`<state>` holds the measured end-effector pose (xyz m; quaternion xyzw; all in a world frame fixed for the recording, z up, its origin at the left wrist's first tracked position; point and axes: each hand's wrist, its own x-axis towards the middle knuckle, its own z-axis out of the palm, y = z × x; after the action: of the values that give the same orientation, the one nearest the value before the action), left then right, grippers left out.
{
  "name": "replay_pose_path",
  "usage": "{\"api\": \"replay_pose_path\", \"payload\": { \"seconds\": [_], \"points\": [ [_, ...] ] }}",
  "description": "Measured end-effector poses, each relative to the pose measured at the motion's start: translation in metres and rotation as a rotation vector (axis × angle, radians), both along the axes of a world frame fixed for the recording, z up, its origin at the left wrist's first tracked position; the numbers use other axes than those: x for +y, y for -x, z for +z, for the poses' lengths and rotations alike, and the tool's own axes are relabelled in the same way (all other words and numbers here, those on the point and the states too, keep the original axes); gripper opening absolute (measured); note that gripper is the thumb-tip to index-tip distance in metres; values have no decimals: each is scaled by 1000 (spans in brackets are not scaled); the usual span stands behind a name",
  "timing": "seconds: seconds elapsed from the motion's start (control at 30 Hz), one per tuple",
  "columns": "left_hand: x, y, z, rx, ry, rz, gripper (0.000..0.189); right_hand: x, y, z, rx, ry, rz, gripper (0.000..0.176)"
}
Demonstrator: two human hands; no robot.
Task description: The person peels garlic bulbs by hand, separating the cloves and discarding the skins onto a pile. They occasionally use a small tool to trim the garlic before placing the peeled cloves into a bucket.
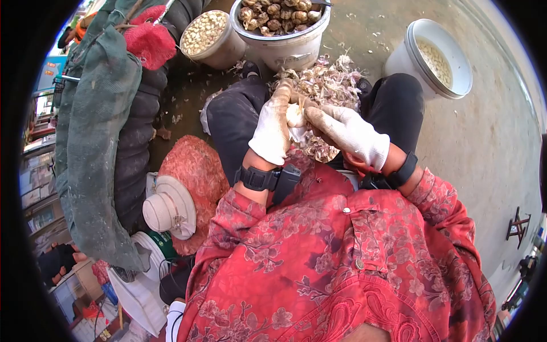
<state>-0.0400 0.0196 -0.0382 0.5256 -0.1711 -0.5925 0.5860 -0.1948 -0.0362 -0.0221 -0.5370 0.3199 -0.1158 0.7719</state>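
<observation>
My left hand (273, 126), in a dirty white glove, is closed on a pale garlic bulb (296, 115) between my knees. My right hand (350, 131), gloved too, has its fingers pressed against the right side of the same bulb. Below and behind the hands lies a heap of loose garlic skins (336, 82). Beyond them stands a large white tub (285, 52) full of brownish, unpeeled garlic bulbs (279, 17). The undersides of both hands are hidden.
A small bucket of peeled cloves (216, 51) stands left of the tub, another bucket (413, 62) with cloves at the right. A red mesh sack (194, 171), a straw hat (171, 208) and dark green netting (94, 148) lie left. A stool (517, 227) stands far right.
</observation>
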Motion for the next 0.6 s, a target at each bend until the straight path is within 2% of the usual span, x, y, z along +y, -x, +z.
{"api": "replay_pose_path", "payload": {
  "seconds": [0.03,0.07,0.1,0.17,0.2,0.3,0.33,0.4,0.5,0.6],
  "points": [
    [0,0,-1,-39,3,-2,47,0,0,-1,-5,-146,-7,38],
    [1,0,-2,-37,0,-2,47,-7,3,-5,90,-230,82,37],
    [3,-1,-3,11,-12,-21,47,-6,3,-6,92,-234,81,37],
    [3,1,-1,61,-25,-42,47,-4,3,-6,25,-166,87,39],
    [3,4,4,3,-27,-8,46,-4,2,-6,26,-167,87,39],
    [3,3,11,-88,-41,-2,43,-2,-1,-6,33,256,70,47],
    [3,2,13,-120,-52,-35,41,-3,0,-4,33,255,70,47],
    [2,7,17,-141,-56,-8,40,-7,2,3,180,422,215,49],
    [3,3,17,-143,-114,-9,37,-3,1,-1,65,387,167,46],
    [3,1,6,-89,-151,-26,37,-6,1,-3,159,365,248,43]
  ]
}}
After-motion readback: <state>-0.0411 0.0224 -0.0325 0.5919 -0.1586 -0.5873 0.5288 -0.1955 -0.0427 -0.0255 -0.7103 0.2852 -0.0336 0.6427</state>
